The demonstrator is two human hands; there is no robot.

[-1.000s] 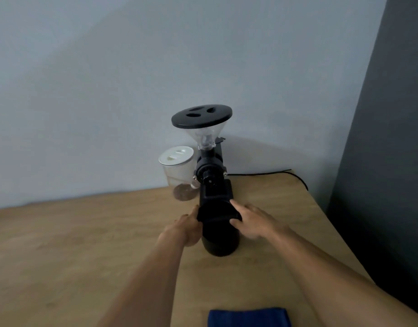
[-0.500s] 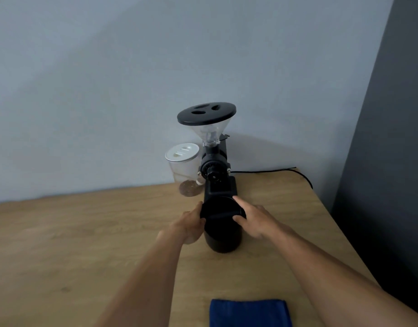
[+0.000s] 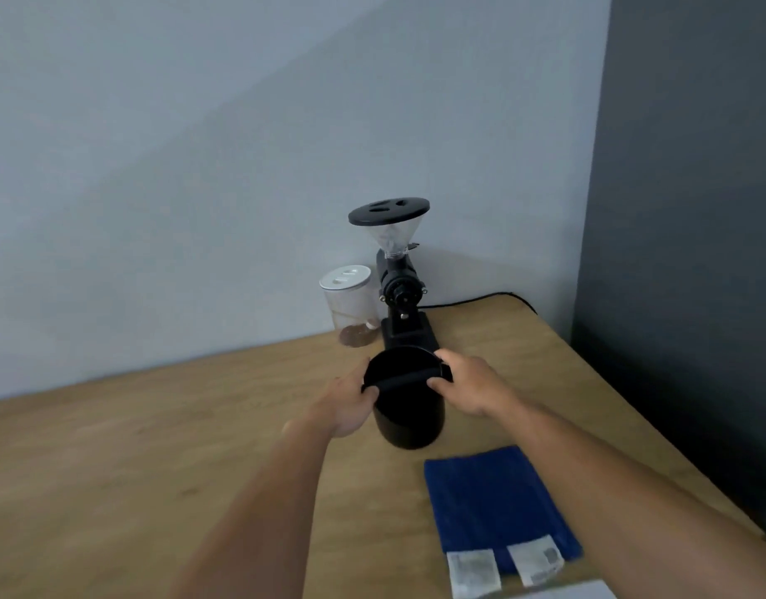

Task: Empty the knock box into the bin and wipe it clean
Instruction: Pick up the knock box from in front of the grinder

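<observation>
A round black knock box (image 3: 409, 419) with a bar across its open top stands upright on the wooden table (image 3: 113, 460), just in front of the coffee grinder. My left hand (image 3: 350, 404) grips its left rim and my right hand (image 3: 469, 384) grips the right rim beside the bar's end. The inside of the box looks dark; I cannot tell what it holds. A folded blue cloth (image 3: 495, 505) with two white labels lies flat on the table near and to the right of the box. No bin is in view.
A black coffee grinder (image 3: 400, 291) with a clear hopper stands against the pale wall, with a clear lidded jar (image 3: 351, 304) to its left. A black cable (image 3: 489, 298) runs along the back edge. A dark wall lines the table's right edge.
The view has tilted down and back, so more of the cloth shows. The knock box has come a little toward me, away from the grinder base, and both hands keep their hold on its rim.
</observation>
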